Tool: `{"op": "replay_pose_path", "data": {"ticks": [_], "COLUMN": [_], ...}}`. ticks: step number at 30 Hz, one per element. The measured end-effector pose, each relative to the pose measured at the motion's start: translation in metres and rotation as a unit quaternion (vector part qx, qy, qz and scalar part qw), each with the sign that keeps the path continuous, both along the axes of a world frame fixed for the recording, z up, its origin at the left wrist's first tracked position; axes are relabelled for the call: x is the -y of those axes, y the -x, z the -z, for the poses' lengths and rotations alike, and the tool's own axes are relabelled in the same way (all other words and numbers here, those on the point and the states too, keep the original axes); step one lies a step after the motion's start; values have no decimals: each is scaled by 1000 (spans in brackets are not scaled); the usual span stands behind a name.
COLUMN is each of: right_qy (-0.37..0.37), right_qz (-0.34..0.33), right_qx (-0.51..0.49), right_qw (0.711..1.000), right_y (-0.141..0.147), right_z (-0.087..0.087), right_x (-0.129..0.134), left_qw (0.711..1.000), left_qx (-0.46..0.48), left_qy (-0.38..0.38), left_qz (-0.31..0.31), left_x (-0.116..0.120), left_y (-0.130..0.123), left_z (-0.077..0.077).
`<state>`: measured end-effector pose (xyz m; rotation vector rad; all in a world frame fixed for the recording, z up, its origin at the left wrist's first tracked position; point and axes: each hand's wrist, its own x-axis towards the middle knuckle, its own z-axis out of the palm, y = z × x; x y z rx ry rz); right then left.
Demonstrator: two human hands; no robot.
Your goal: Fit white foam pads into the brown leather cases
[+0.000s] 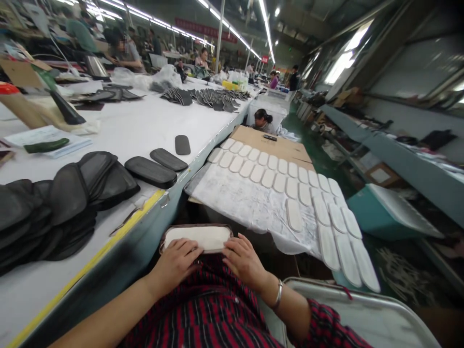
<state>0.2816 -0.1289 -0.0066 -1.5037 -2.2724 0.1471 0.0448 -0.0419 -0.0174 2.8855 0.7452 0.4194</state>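
Where the dark pads lie: the dark pads (68,193) overlap in a heap on the near left of the desk (141,123).
Loose dark pads: three lie to the right of the heap, the thick pad (150,171) nearest the person, close to the desk's edge.
Left hand: the left hand (176,261) holds the left part of the pale oblong piece (208,237), fingers over its near edge.
Pale oblong piece: in front of the person's waist, between the hands, with a dark border around it; probably light, flexible but firm enough to keep its shape, and not fragile; best held by both rounded ends, sparing the pale face.
Right hand: the right hand (244,261), apart from the left, has its fingers closed over the right end; the thumbs are hard to make out, so I cannot tell how firmly either grips.
White pads: rows of white pads (279,182) lie on a pale sheet (239,200) and cardboard (250,137).
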Motion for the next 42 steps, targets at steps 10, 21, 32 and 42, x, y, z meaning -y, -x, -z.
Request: {"op": "replay_pose_path", "data": {"ticks": [10, 21, 32, 42], "right_qy": [8, 76, 191, 246], "right_qz": [-6, 145, 94, -55], "right_qx": [-67, -67, 8, 73], "right_qw": [998, 984, 977, 965], "right_y": [6, 22, 7, 39], "right_z": [-6, -4, -18, -6], "right_x": [-11, -23, -47, -106], "left_qw": [999, 989, 947, 842], "left_qx": [2, 40, 148, 225], "left_qy": [-29, 65, 134, 401], "left_qz": [-26, -124, -252, -281], "left_x": [9, 12, -2, -14], "left_y": [-7, -23, 7, 49], "left_z": [1, -8, -18, 37]}}
